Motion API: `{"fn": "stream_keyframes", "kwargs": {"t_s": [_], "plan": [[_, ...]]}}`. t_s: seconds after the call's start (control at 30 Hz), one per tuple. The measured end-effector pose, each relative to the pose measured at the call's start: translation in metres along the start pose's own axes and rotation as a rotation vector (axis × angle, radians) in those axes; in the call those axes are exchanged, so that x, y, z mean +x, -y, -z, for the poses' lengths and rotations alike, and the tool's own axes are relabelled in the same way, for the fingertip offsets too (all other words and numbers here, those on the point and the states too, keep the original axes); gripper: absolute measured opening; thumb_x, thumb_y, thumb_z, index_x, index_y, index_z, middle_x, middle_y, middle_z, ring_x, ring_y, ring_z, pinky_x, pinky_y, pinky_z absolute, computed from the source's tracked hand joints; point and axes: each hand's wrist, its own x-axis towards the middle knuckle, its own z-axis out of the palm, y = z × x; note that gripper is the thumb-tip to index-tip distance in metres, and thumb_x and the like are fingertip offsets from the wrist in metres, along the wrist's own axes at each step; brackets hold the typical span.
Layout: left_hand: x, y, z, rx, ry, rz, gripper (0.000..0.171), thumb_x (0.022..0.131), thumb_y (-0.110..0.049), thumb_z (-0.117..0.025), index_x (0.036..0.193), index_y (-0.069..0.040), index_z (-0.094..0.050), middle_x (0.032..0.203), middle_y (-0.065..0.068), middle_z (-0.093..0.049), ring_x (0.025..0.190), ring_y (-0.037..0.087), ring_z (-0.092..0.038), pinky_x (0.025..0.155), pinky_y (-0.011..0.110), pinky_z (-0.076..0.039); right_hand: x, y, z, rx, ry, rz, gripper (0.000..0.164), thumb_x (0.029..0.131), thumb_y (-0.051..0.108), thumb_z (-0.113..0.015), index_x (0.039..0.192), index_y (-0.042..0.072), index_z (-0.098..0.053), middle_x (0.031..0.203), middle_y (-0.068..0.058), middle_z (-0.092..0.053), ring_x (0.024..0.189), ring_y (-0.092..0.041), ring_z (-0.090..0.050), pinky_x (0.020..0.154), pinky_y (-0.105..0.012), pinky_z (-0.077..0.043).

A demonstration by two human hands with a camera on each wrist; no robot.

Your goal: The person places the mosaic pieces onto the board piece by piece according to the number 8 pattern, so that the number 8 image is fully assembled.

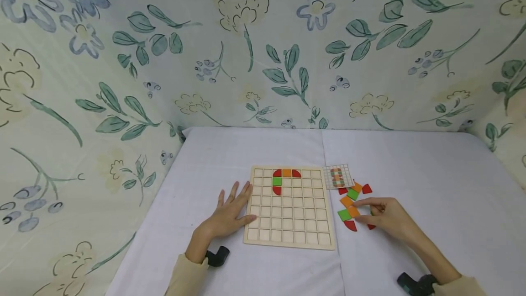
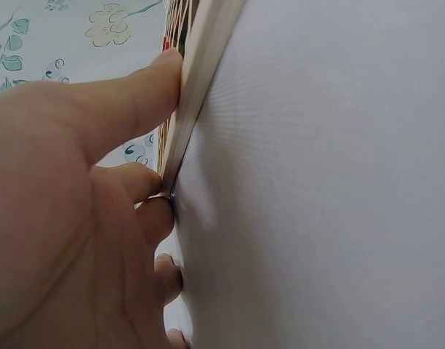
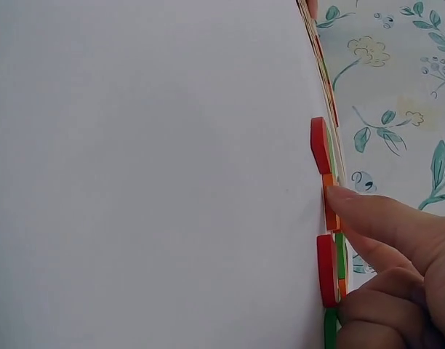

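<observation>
My left hand (image 1: 230, 216) lies with spread, straight fingers at the left side of a wooden grid board (image 1: 289, 246). In the left wrist view, its thumb (image 2: 161, 83) touches the board's edge (image 2: 211, 51). Several red, orange and green tiles sit in the board's upper cells, among them a green square (image 1: 277, 181). To the right of the board, my right hand (image 1: 388, 217) has thumb and index finger at opposite edges of an orange square tile (image 1: 353, 212), pinching it. In the right wrist view, the thumb (image 3: 368, 211) covers part of that orange tile (image 3: 329, 211).
A small pattern card (image 1: 338, 177) with a printed grid lies by the board's upper right corner. Loose tiles crowd around the right hand, including a green square (image 1: 344, 215) and a red quarter-circle (image 1: 350, 226). White cloth (image 1: 246, 145) covers the table; a flowered curtain (image 1: 246, 81) hangs behind.
</observation>
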Motion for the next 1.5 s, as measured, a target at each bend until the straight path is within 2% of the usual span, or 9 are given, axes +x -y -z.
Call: {"fn": "stream_keyframes", "kwargs": {"t_s": [0.57, 0.8, 1.07, 1.33, 1.5], "plan": [[0.001, 0.002, -0.001, -0.007, 0.005, -0.001, 0.085, 0.104, -0.043, -0.059, 0.167, -0.01, -0.013, 0.176, 0.005, -0.008, 0.163, 0.037, 0.008, 0.125, 0.07, 0.01, 0.001, -0.003, 0.001, -0.129, -0.082, 0.105, 0.033, 0.078, 0.017, -0.089, 0.108, 0.005, -0.079, 0.06, 0.005, -0.033, 0.053, -0.008, -0.033, 0.049, -0.024, -0.026], [0.0, 0.002, 0.0, -0.016, 0.004, -0.002, 0.085, 0.104, -0.043, -0.06, 0.167, -0.01, -0.014, 0.176, 0.006, -0.008, 0.163, 0.037, 0.008, 0.125, 0.07, 0.01, 0.001, 0.002, 0.001, -0.146, -0.088, 0.125, 0.036, 0.078, 0.022, -0.09, 0.108, 0.005, -0.079, 0.059, 0.005, -0.033, 0.052, -0.008, -0.034, 0.048, -0.024, -0.025], [0.0, 0.003, 0.0, -0.013, 0.005, -0.007, 0.085, 0.104, -0.043, -0.059, 0.167, -0.01, -0.013, 0.176, 0.006, -0.008, 0.163, 0.037, 0.009, 0.125, 0.07, 0.011, 0.008, 0.022, -0.002, -0.088, -0.064, 0.175, 0.041, 0.08, 0.031, -0.09, 0.11, 0.005, -0.078, 0.06, 0.007, -0.03, 0.049, -0.006, -0.028, 0.045, -0.021, -0.022], [0.001, 0.004, 0.0, -0.01, 0.008, -0.009, 0.085, 0.104, -0.044, -0.059, 0.167, -0.01, -0.013, 0.176, 0.006, -0.007, 0.163, 0.037, 0.009, 0.125, 0.07, 0.011, 0.03, 0.051, -0.017, -0.045, -0.021, 0.267, 0.033, 0.082, 0.025, -0.088, 0.108, 0.008, -0.08, 0.059, 0.006, -0.031, 0.052, -0.006, -0.031, 0.048, -0.02, -0.024], [0.001, 0.005, 0.0, -0.01, 0.005, -0.008, 0.084, 0.104, -0.044, -0.059, 0.167, -0.01, -0.014, 0.176, 0.006, -0.008, 0.163, 0.037, 0.009, 0.125, 0.07, 0.011, 0.046, 0.069, -0.032, -0.045, -0.01, 0.297, 0.03, 0.081, 0.027, -0.089, 0.104, 0.01, -0.081, 0.059, 0.006, -0.029, 0.052, -0.008, -0.027, 0.048, -0.02, -0.019]]}}
